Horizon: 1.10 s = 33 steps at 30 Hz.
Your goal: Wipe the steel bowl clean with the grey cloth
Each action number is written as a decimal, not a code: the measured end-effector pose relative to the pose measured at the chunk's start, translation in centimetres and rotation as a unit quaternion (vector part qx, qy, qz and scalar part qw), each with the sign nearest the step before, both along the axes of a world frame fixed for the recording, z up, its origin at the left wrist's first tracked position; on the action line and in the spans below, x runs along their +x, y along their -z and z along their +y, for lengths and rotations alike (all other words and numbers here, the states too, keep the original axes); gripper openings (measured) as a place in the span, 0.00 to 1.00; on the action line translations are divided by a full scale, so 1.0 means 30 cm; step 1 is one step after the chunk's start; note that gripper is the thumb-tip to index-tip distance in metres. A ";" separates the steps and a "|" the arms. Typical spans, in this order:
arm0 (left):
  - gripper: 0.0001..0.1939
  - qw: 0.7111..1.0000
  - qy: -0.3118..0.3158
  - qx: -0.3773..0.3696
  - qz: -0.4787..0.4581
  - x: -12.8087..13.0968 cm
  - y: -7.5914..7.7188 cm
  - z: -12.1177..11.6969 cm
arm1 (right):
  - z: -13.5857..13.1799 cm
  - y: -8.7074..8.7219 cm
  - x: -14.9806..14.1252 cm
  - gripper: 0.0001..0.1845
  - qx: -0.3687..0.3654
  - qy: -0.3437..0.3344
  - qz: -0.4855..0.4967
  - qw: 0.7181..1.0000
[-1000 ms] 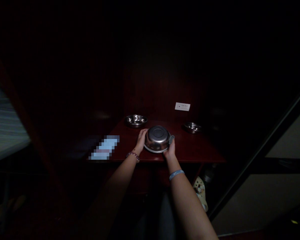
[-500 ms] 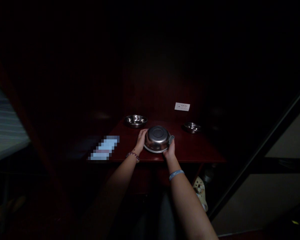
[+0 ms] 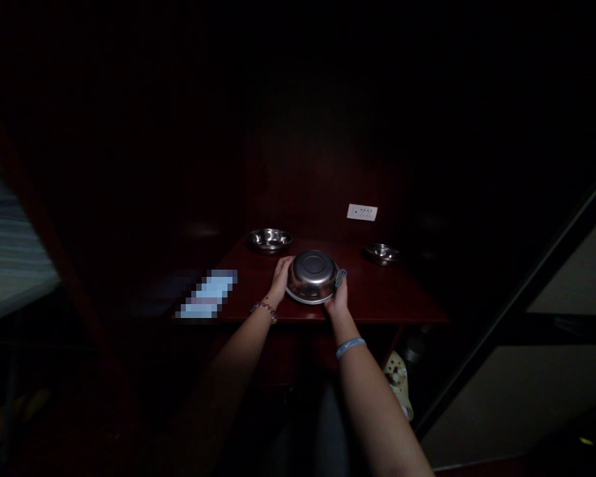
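Between my two hands is a shiny metal bowl [image 3: 312, 277], turned upside down with its round base facing up. My left hand [image 3: 279, 281] grips its left side. On the right side, my right hand [image 3: 338, 297] holds the bowl and also a small grey-green cloth [image 3: 340, 277] pressed against the metal. The fingers under the rim are hidden. Behind the bowl to the left stands an upright metal bowl [image 3: 270, 241], and a smaller upright metal bowl [image 3: 382, 254] is at the back right.
The dark red desk [image 3: 387, 301] carries the bowls. A blurred-out bright rectangle [image 3: 208, 295] lies at its left front. A white socket plate [image 3: 362, 212] is on the back panel. Below right hangs a pale shoe with holes [image 3: 397, 384].
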<state>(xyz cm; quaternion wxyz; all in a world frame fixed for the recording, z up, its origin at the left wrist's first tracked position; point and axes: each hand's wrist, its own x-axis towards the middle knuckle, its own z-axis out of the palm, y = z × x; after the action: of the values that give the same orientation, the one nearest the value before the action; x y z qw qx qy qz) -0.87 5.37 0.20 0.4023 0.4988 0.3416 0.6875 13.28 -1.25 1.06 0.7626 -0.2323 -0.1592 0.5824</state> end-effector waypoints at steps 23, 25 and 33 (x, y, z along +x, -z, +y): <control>0.15 1.000 0.006 0.006 -0.002 -0.004 0.021 0.024 | 0.004 0.004 0.001 0.19 0.004 0.008 0.004 1.000; 0.15 1.000 0.004 0.004 0.003 -0.004 0.017 0.020 | -0.001 0.001 -0.001 0.19 -0.001 0.008 0.005 1.000; 0.16 1.000 0.001 0.011 0.006 -0.005 0.011 0.011 | 0.008 0.005 -0.001 0.19 0.006 0.022 -0.028 0.999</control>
<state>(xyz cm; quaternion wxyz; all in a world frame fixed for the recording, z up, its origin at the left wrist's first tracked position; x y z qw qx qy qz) -1.00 5.69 -0.13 0.3959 0.5076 0.3359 0.6876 13.27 -1.01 0.90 0.7720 -0.2474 -0.1793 0.5574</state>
